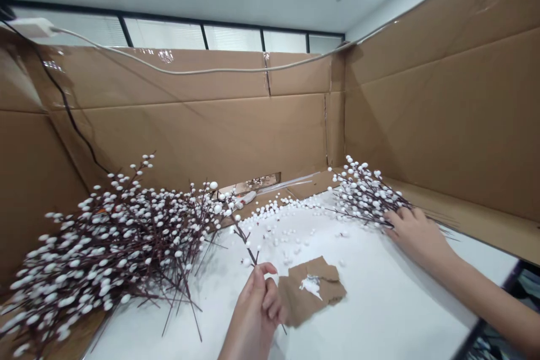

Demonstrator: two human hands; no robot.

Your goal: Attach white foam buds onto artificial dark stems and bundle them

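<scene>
At the front middle, my left hand (261, 304) pinches the dark stem of a berry branch (244, 233), which leans up and away with white beads along it. To the right, my right hand (415, 233) reaches over the stems of a small bundle of berry branches (365, 188), its fingers curled on them; the fingertips are partly hidden. Beside my left hand lies a torn piece of cardboard (301, 304) with a white smear of paste (311, 286) on it.
A large heap of white-beaded branches (122, 242) fills the left side. Loose white beads (274, 206) are scattered on the white tabletop (363, 315). A white-handled tool (246, 199) and clear sticks (295, 183) lie at the back. Tall cardboard walls (202, 129) surround the table.
</scene>
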